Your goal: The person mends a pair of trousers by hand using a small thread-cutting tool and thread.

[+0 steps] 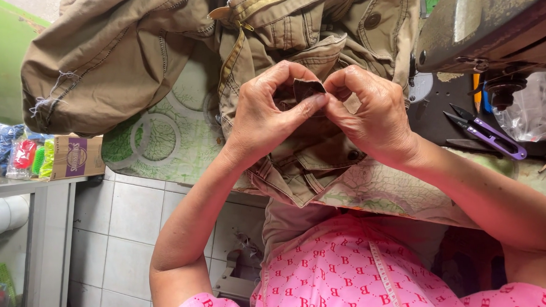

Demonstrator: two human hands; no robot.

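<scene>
Nearest, pink patterned shirt [344, 278] with white measuring tape [383, 277] hanging over it. Above that, on the edge of the green patterned table cover [164, 145], khaki cotton trousers [293, 25] lying crumpled, spread away from the body. Left hand [262, 114] and right hand [368, 111] both pinched closed on one small folded flap of the khaki cloth, fingertips meeting. Probably soft, limp, light, not slippery; best gripped at stitched hems. Further right, purple-handled thread snips [487, 134] beside dark sewing machine [486, 25].
</scene>
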